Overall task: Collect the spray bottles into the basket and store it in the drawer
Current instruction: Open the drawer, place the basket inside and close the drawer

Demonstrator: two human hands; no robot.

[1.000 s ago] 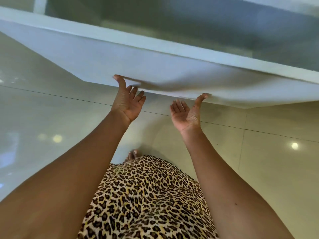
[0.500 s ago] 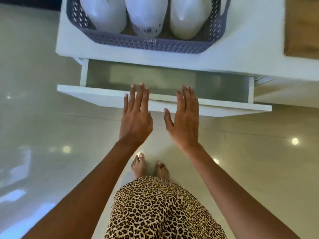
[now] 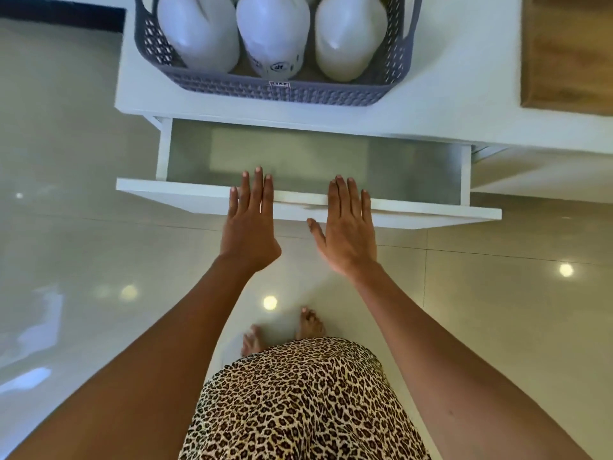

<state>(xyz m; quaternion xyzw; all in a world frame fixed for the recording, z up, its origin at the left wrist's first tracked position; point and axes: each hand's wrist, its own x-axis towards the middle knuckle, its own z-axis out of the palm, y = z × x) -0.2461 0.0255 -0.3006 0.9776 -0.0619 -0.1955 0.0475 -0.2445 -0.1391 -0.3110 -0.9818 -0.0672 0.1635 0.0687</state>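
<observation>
Hands lead at frame centre: left hand [image 3: 250,224] and right hand [image 3: 348,227] flat, fingers extended, empty, over the front panel of the open white drawer [image 3: 308,207]. Beyond, top centre on the white tabletop [image 3: 464,94], the grey woven plastic basket [image 3: 278,91] holds three white spray bottles [image 3: 273,38].

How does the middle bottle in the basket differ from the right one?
The middle bottle carries a printed label near its base; the right bottle looks plain. The middle one sits a little farther back in the basket. Both are white and lie side by side.
</observation>
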